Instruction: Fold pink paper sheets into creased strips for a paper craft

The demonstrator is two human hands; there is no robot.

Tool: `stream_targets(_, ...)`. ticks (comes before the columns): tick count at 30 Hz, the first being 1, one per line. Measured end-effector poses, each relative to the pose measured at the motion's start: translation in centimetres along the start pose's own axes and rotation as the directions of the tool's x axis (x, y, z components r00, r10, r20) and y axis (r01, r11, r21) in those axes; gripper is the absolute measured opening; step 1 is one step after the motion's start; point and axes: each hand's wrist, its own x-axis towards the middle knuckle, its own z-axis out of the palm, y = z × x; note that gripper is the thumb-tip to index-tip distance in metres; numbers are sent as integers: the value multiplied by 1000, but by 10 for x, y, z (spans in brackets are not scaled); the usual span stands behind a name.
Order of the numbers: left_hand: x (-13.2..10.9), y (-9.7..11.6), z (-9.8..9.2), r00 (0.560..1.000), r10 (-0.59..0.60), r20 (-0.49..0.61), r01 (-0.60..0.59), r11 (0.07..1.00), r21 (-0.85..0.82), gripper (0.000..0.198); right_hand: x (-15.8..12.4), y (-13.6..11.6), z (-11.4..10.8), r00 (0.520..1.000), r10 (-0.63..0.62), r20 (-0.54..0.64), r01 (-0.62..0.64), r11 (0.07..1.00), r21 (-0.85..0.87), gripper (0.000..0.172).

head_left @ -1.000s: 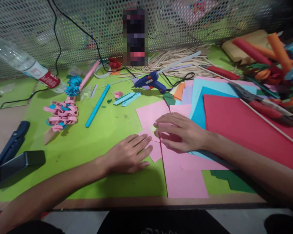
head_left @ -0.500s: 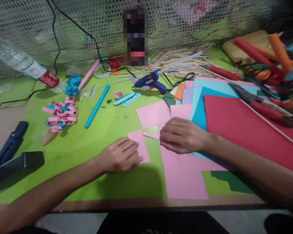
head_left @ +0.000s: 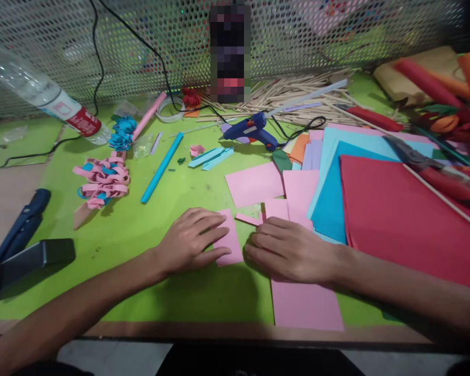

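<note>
My left hand [head_left: 194,240] is open, its fingers apart and flat over the left side of a small pink paper piece [head_left: 231,241] on the green tabletop. My right hand [head_left: 290,250] is closed, fingers curled down and together just right of that piece, above larger pink sheets [head_left: 307,308]. Its fingertips are tucked under, so whatever they hold is hidden. Just above the right knuckles lie a narrow pink strip [head_left: 247,219] and a small pink rectangle [head_left: 277,208]. Another pink sheet [head_left: 254,184] lies farther back.
Behind the hands lies a blue glue gun [head_left: 253,130]. Red paper [head_left: 407,224] and pliers [head_left: 426,169] are to the right. At left are a pink-and-blue paper chain [head_left: 104,180], a water bottle [head_left: 66,109] and a dark stapler [head_left: 21,224]. Thin sticks [head_left: 297,96] pile by the mesh.
My right hand has moved toward me and closer to the small pink piece, uncovering the pink rectangle. My left fingers have spread out over the piece. The view has shifted slightly.
</note>
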Motion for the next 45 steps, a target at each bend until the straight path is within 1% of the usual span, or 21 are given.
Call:
stream_targets(2,1,1,1,1000,4,-11,-4,1000,6,27,2,-2,9,1000,7,-20,-8,1000,-27,8)
stream_targets(5,2,2,1,1000,14,-19,-13,1000,17,21,0,0,18,998,11,-62,-12,1000,-19,2)
stream_targets(7,1,3,0,999,5,-46,-5,1000,-1,21,-1,2,19,997,1,-83,-2,1000,-4,7)
stream_targets(10,0,3,-4,993,-26,-116,19,998,-64,27,-2,4,16,990,-7,-138,10,1000,18,13)
stream_targets(13,-2,7,-7,990,-34,-137,16,992,-124,30,-1,5,14,982,-50,-184,59,997,46,24)
stream_targets(15,-4,11,-6,992,-16,-128,-2,991,-134,26,0,5,14,977,-84,-194,99,993,69,29)
stream_targets(16,-4,13,-4,994,-2,-111,-12,992,-122,24,0,5,14,978,-88,-189,103,992,76,29)
stream_targets(20,-4,16,4,997,70,-31,-71,997,-33,19,0,5,15,991,-56,-123,63,997,53,21)
stream_targets(24,-5,15,7,996,88,-12,-88,996,-28,15,0,5,15,990,-59,-129,63,998,24,21)
stream_targets(27,-5,13,4,995,92,44,-90,995,-37,18,0,5,15,992,-53,-116,54,999,5,17)
stream_targets(29,-6,12,1,991,94,98,-89,995,-51,25,0,5,15,993,-50,-111,50,999,-6,14)
stream_targets(31,-6,11,0,988,93,122,-87,994,-61,31,-1,4,14,991,-55,-122,54,998,-10,15)
stream_targets(36,-6,16,3,994,68,84,-64,997,-54,26,-2,4,12,985,-80,-150,82,997,12,20)
stream_targets(41,-5,24,7,997,70,34,-66,993,-97,20,-1,4,13,979,-118,-166,125,992,33,26)
stream_targets(45,-3,24,5,994,94,50,-89,992,-94,18,1,3,14,978,-132,-162,134,991,1,28)
